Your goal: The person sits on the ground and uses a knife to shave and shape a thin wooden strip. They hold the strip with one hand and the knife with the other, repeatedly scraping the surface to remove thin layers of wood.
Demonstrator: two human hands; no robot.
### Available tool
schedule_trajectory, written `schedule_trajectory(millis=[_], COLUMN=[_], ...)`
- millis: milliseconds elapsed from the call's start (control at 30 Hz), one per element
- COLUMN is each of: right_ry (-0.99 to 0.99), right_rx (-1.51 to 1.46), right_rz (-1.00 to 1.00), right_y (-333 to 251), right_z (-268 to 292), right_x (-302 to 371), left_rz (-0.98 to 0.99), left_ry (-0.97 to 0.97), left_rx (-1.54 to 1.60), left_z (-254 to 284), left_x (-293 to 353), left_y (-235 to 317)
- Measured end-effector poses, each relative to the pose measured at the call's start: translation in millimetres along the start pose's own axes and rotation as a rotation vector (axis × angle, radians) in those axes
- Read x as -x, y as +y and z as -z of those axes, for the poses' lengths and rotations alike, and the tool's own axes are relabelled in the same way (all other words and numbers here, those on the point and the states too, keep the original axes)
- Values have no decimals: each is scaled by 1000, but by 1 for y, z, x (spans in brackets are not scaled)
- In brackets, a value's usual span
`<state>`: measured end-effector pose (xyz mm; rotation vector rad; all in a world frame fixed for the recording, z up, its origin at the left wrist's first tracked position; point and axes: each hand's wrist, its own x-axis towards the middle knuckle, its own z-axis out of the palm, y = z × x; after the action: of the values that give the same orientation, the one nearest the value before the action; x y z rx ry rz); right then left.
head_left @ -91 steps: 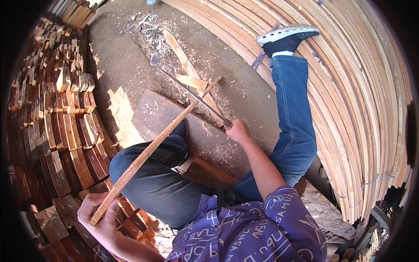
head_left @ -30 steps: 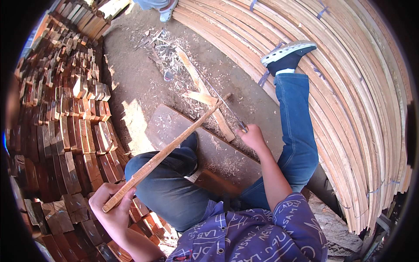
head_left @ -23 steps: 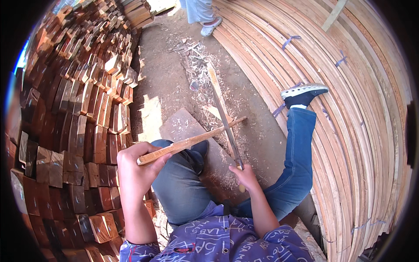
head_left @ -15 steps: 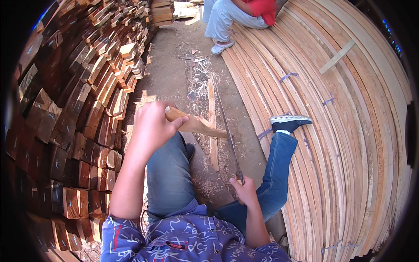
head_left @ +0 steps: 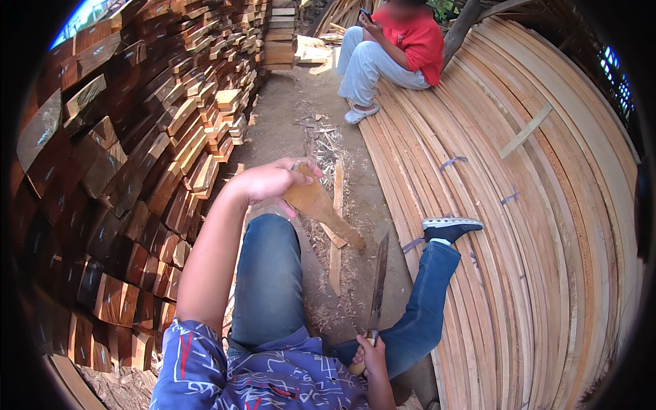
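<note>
My left hand (head_left: 268,182) grips the top end of a wooden stick (head_left: 324,210) and holds it upright, leaning away from me, its lower end down on the dirt ground. My right hand (head_left: 370,355) is shut on the wooden handle of a long machete (head_left: 378,284), low by my right thigh. The blade points up and forward, close to the stick's lower end but apart from it. I sit on the ground in blue jeans, right leg stretched out, the shoe (head_left: 450,227) resting against the planks.
Cut wooden blocks (head_left: 130,171) are stacked in a tall wall on my left. Long bundled planks (head_left: 547,225) lie piled on my right. Wood chips and a loose slat (head_left: 335,236) litter the dirt strip. A person (head_left: 389,51) in a red shirt sits on the planks ahead.
My left hand has swung the stick from lying slanted across my lap to standing up in front of me. The view has tilted up, bringing the seated person in.
</note>
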<state>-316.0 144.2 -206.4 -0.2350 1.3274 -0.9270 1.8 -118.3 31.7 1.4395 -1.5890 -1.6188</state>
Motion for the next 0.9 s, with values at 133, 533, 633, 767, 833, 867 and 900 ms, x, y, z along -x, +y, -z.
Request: schedule_trajectory(millis=[133, 533, 633, 767, 833, 867, 900], right_ry=[58, -16, -21, -14, -18, -15, -7], right_rx=[163, 86, 105, 162, 160, 154, 146], right_rz=[106, -31, -73, -56, -46, -42, -37], right_y=[-28, -26, -24, -21, -24, -26, -28], right_z=[24, 29, 31, 32, 27, 22, 17], right_x=[3, 2, 3, -7, -9, -10, -13], left_rz=[-39, -129, -145, -137, -119, -110, -63], left_ry=[45, 511, 586, 541, 529, 509, 460], left_rx=[113, 333, 439, 629, 684, 699, 648], left_z=[8, -4, -26, -71, -93, -102, -115], left_x=[9, 42, 64, 72, 65, 61, 58], left_y=[-22, -35, -50, -87, -118, -135, -141])
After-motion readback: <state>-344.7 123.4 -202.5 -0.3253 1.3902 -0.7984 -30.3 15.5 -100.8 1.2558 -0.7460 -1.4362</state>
